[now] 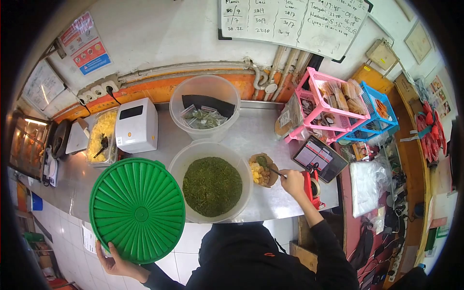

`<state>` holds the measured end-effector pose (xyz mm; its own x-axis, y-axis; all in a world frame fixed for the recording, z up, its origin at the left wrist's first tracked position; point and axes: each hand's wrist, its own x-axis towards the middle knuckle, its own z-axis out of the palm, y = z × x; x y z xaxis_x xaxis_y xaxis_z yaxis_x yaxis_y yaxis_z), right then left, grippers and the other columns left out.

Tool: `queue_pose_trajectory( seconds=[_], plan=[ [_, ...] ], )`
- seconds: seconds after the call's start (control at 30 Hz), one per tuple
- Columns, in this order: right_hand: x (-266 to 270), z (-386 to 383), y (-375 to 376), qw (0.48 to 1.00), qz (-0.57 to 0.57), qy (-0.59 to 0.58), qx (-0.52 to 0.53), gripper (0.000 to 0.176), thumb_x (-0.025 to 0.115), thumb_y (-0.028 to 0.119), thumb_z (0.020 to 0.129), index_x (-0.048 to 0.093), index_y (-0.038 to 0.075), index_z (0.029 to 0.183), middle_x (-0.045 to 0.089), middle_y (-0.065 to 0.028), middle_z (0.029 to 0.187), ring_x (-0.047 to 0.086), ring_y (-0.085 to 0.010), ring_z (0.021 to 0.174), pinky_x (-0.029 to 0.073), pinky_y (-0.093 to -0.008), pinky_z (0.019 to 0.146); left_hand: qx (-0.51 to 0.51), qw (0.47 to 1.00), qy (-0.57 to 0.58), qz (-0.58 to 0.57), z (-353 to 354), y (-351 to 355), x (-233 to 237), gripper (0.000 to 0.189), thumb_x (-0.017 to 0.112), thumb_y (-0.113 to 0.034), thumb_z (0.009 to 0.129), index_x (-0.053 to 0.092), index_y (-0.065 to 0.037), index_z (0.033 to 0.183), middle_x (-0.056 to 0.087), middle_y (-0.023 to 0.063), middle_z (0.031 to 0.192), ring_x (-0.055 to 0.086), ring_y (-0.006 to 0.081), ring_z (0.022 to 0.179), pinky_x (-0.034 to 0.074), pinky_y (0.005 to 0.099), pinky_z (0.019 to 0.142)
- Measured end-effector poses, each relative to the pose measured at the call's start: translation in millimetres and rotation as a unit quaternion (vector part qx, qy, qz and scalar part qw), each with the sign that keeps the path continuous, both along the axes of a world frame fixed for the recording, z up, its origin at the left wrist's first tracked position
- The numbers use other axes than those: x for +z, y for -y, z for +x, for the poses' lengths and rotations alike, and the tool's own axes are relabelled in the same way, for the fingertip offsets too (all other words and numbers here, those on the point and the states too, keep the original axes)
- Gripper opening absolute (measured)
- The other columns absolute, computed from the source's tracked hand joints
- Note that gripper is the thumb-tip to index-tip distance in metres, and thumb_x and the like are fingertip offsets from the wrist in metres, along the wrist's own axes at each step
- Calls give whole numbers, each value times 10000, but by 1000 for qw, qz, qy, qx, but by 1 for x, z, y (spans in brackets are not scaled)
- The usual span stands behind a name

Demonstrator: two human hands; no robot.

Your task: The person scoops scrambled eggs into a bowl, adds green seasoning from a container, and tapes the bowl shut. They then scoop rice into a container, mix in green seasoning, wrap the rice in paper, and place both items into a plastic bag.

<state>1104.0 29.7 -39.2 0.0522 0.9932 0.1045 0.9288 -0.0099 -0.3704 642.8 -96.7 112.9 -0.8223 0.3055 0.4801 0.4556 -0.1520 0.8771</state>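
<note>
Gripping a ribbed green lid (pixel 140 198) by its lower rim at the lower left of the frame with the left hand (pixel 116 263). Clamping a dark utensil (pixel 276 171) right of centre with the right hand (pixel 293 182), well apart from the left, and reaching its end into a brown paper bowl (pixel 273 180). Showing yellow and brown food already in the bowl, with something green at the utensil's end; not telling clearly whether on the utensil or on the food. Leaving both bowl and round tub (pixel 175 164) uncovered, and leaving plenty of chopped green stuff (pixel 212 186) in that tub, at the centre between lid and bowl. Sitting farther out: a red tape dispenser (pixel 314 191) and a tablet (pixel 319 157) at centre right, a second tub (pixel 205 83) with small packets (pixel 205 117) at upper centre, a white device (pixel 137 126) at upper left.
</note>
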Motion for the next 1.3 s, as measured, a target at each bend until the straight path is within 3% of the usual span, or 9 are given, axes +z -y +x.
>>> queue_pose_trajectory(
  seconds=[0.2, 0.33, 0.43, 0.57, 0.63, 0.8, 0.93, 1.07, 1.3],
  plan=[
    [-17, -20, 1, 984, 70, 157, 39, 127, 523, 54, 669, 617, 64, 755, 585, -98, 658, 583, -285, 570, 461, -385, 498, -2, 1000, -20, -13, -1, 0, -2, 314, 573, 9, 764, 544, 38, 1076, 577, 139, 1015, 560, 174, 859, 453, 289, 794],
    [6, -8, 9, 994, 61, 90, 14, 188, 533, 22, 681, 638, 49, 835, 617, -95, 706, 593, -233, 540, 463, -345, 472, 13, 999, -37, -12, -3, 0, -5, 314, 573, 3, 765, 545, 37, 1076, 575, 133, 1021, 556, 172, 855, 446, 288, 800],
    [35, 9, 14, 944, -109, -304, -70, 242, 569, -8, 726, 616, -18, 963, 646, -106, 803, 582, -109, 519, 432, -218, 416, 20, 999, -26, -2, -9, 0, -9, 309, 567, 0, 770, 546, 36, 1076, 571, 129, 1031, 550, 170, 868, 435, 291, 811],
    [94, -11, 21, 877, -151, -456, -18, 226, 560, 6, 754, 627, 19, 969, 652, -75, 805, 571, -81, 506, 431, -189, 407, -3, 999, 30, 30, -10, -7, -15, 314, 564, -3, 770, 544, 34, 1081, 567, 127, 1038, 542, 167, 884, 425, 295, 819],
    [113, -45, 14, 901, -190, -388, 35, 250, 569, 25, 756, 609, 14, 1003, 652, -97, 817, 599, -134, 547, 476, -232, 473, -29, 997, 66, -4, -7, -22, -23, 310, 553, 29, 755, 527, 52, 1063, 540, 122, 1054, 526, 178, 915, 422, 310, 826],
    [102, -104, -4, 956, 33, -211, 200, 263, 573, 84, 755, 592, 20, 1010, 585, -150, 1031, 590, -235, 899, 467, -331, 761, -162, 975, 143, -47, 12, -70, -79, 308, 572, 31, 736, 552, 38, 1044, 583, 113, 979, 551, 165, 847, 438, 277, 771],
    [79, -71, -3, 926, -23, -374, 47, 313, 573, 102, 763, 559, 26, 1066, 581, -122, 1023, 564, -194, 916, 424, -265, 796, -269, 921, 274, -67, 59, -97, -108, 283, 583, 47, 725, 578, 39, 1008, 590, 101, 978, 554, 143, 843, 438, 252, 756],
    [41, -61, 15, 828, -94, -552, -6, 292, 508, 174, 843, 549, 43, 1100, 593, -61, 983, 540, -147, 929, 422, -279, 793, -219, 927, -14, -305, 70, -104, -109, 352, 660, -52, 690, 578, 9, 1027, 538, 155, 1076, 455, 282, 1054, 358, 359, 881],
    [24, -115, 45, 724, -149, -672, -47, 453, 559, 241, 826, 394, 28, 1190, 476, -92, 1127, 448, -171, 1028, 376, -287, 848, -195, 927, -182, -264, 81, -119, -108, 692, 677, -86, 672, 341, -58, 1276, 378, 183, 1242, 291, 360, 1185, 323, 410, 919]
  ],
)
